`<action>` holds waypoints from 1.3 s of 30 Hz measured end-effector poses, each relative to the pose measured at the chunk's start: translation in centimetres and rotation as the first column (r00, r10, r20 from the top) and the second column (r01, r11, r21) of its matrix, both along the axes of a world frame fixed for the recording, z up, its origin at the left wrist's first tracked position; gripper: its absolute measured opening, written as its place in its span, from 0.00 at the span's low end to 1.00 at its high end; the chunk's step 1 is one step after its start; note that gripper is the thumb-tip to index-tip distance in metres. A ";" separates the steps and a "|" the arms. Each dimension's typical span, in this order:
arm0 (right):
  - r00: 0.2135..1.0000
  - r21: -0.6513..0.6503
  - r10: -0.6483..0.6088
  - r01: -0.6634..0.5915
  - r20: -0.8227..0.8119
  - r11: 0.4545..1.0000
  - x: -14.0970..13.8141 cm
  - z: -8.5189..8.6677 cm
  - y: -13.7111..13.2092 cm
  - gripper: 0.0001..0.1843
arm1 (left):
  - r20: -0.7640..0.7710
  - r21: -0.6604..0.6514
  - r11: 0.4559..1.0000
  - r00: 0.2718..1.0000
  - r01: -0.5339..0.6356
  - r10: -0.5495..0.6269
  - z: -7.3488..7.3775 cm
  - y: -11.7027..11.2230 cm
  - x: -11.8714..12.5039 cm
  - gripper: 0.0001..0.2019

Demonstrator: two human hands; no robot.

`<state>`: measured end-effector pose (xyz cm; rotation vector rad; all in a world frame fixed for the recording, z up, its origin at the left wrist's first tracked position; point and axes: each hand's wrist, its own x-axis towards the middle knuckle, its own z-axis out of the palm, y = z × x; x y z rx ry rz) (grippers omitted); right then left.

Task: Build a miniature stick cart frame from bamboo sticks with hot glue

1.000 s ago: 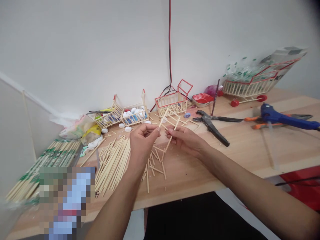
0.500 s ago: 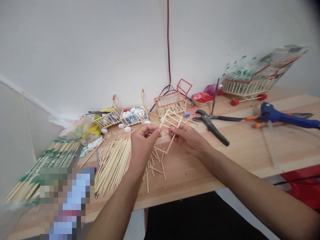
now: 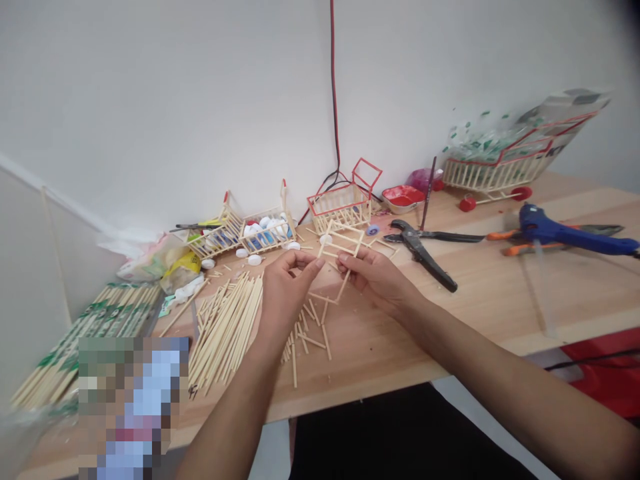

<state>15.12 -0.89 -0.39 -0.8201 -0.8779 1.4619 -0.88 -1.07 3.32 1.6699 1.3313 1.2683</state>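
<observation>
Between my hands, above the wooden table, is a small frame of thin wooden sticks (image 3: 345,283) joined at corners. My left hand (image 3: 291,280) pinches its left side between thumb and finger. On the other side, my right hand (image 3: 373,277) grips it near a corner, the thumb on top of a stick. Below and to the left lie a pile of long wooden sticks (image 3: 233,333) and several short cut sticks (image 3: 307,333). Part of the frame is hidden behind my fingers.
Along the wall stand small stick baskets (image 3: 267,233), a red-edged stick cart (image 3: 340,207) and a larger cart (image 3: 490,175) holding plastic bags. Pruning shears (image 3: 423,250), a blue glue gun (image 3: 565,232) and a red paint dish (image 3: 403,198) are to the right. Wrapped stick bundles (image 3: 107,320) lie left.
The stick frame has tilted slightly, its lower corner shifting a little to the right and up. Both hands keep their hold almost in place, and the camera view has moved a little.
</observation>
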 end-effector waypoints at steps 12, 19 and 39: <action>1.000 0.001 -0.006 0.006 0.003 1.000 0.1 -0.1 0.1 0.16 | 0.047 -0.040 0.996 0.996 0.075 -0.073 0.1 -0.3 0.0 0.11; 1.000 -0.008 -0.006 0.006 0.009 1.000 0.1 0.1 0.1 0.16 | 0.090 -0.090 0.995 0.995 0.043 -0.035 0.0 -0.7 0.4 0.09; 1.000 0.006 0.023 -0.023 0.002 1.000 0.2 -0.4 0.2 0.13 | 0.029 -0.115 0.992 0.999 0.045 -0.042 -0.1 0.1 0.1 0.10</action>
